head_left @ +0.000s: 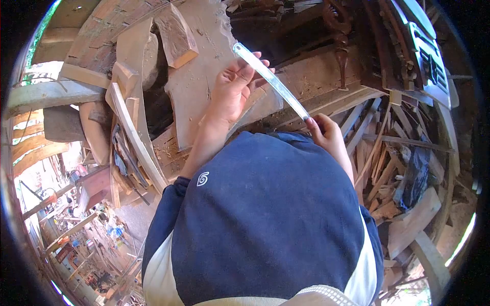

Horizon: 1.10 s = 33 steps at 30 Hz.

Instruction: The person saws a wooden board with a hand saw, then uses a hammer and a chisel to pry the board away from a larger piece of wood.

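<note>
A thin, shiny steel ruler (280, 87) with a hole at its rounded far end slants across in front of my chest. My left hand (236, 87) has its palm turned up and holds the ruler near that end, with fingers behind the strip and the thumb beside it. The ruler's near end is pinched between the thumb and fingers of my right hand (327, 133). Any markings on the ruler are too bright to read. Beneath it lies a wide, dusty wooden board (201, 76).
A thick wood block (176, 38) rests on the board. Curved wooden pieces (133, 137) lean at the left beside a beam (58, 97). Piled offcuts (388, 168) fill the right side, below a dark carved wooden piece (341, 46). Wood shavings are scattered about.
</note>
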### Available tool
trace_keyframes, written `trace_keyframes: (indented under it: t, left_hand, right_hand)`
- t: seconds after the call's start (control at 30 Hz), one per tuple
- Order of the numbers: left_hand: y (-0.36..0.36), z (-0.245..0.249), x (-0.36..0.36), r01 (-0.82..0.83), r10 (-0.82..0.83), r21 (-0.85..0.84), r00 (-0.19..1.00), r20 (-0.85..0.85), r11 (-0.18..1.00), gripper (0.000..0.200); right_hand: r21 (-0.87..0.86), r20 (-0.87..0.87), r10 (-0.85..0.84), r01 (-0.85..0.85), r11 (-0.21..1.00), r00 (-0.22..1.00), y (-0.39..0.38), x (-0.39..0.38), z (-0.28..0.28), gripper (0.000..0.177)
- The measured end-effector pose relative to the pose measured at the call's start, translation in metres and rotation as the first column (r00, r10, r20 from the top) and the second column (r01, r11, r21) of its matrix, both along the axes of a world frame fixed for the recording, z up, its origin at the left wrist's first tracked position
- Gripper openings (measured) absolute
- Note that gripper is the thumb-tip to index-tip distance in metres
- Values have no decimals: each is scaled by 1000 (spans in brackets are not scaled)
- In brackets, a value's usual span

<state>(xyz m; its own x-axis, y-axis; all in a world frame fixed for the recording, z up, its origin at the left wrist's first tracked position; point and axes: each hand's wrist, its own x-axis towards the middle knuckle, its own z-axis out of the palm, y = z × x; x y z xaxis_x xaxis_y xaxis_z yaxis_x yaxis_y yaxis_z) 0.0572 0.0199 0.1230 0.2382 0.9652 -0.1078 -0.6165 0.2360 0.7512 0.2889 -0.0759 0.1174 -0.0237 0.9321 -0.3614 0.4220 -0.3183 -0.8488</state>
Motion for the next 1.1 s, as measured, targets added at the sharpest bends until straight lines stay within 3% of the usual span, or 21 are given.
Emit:
trace_keyframes:
  t: [0.03,0.07,0.17,0.2,0.27,0.4,0.43,0.47,0.5,0.53,0.57,0.6,0.67,0.7,0.73,0.8,0.87,0.93,1.0,1.1]
  left_hand:
    - [-2,0,1,-38,38,1,999,-30,999,24]
    - [-2,-4,0,-38,38,-1,999,-29,999,24]
    - [-2,-12,-4,-72,65,-42,988,-137,997,24]
    - [-2,-13,-5,-73,66,-44,988,-137,996,24]
    - [-2,-17,-5,-165,140,-124,972,-187,979,23]
    - [5,-32,-6,-232,199,-129,954,-225,964,24]
    - [9,-45,-7,-264,226,-67,913,-340,962,24]
    - [13,-59,-9,-289,258,-1,856,-449,957,27]
    - [15,-77,-13,-294,262,-2,854,-449,956,27]
    - [17,-99,-20,-198,254,165,630,-733,966,44]
    - [16,-113,-24,-42,278,279,315,-908,959,63]
    - [11,-115,-25,-42,278,279,316,-907,959,63]
    - [-4,-120,-26,205,222,179,-210,-952,962,104]
    - [-5,-101,-22,195,-33,-80,-234,-972,977,125]
    - [-8,-104,-21,193,-37,-84,-234,-972,977,125]
    - [-15,-115,-19,147,6,-53,-375,-927,988,128]
    - [-16,-133,-19,115,-2,-50,-378,-926,992,130]
    - [-16,-133,-15,80,-10,-43,-377,-926,996,132]
    - [-16,-128,-12,82,4,-37,-454,-891,996,129]
    - [-17,-126,-13,81,45,10,-436,-899,997,123]
  right_hand:
    - [34,118,6,-10,999,993,1,-1,4,29]
    - [32,118,6,-10,999,993,0,-1,3,29]
    - [-100,-136,117,-131,986,984,-3,-1,0,24]
    - [-101,-136,117,-132,986,984,-4,-2,-4,24]
    - [-112,-347,169,-220,969,922,-8,-4,-14,23]
    - [-231,-466,51,-177,957,883,-8,-6,-17,20]
    - [-233,-465,53,-180,956,884,-7,-6,-21,20]
    - [-163,-302,172,-229,960,937,-3,-6,-28,17]
    - [-101,-123,277,-289,952,953,2,-6,-36,14]
    - [-102,-123,281,-294,950,952,7,-9,-46,14]
    - [-96,143,339,-327,940,930,12,-11,-58,14]
    - [-99,400,367,-359,928,840,17,-13,-62,13]
    - [-144,433,381,-354,924,817,25,-20,-67,15]
    - [-188,460,398,-351,917,794,26,-23,-68,17]
    - [-193,459,402,-353,916,793,26,-25,-69,17]
    - [-172,471,432,-400,900,769,23,-29,-71,18]
    - [-197,483,448,-406,893,752,22,-31,-65,17]
    - [-222,500,465,-412,884,730,20,-31,-56,16]
    - [-294,540,511,-419,859,669,13,-30,-47,16]
    - [-305,550,520,-422,854,654,3,-23,-37,14]
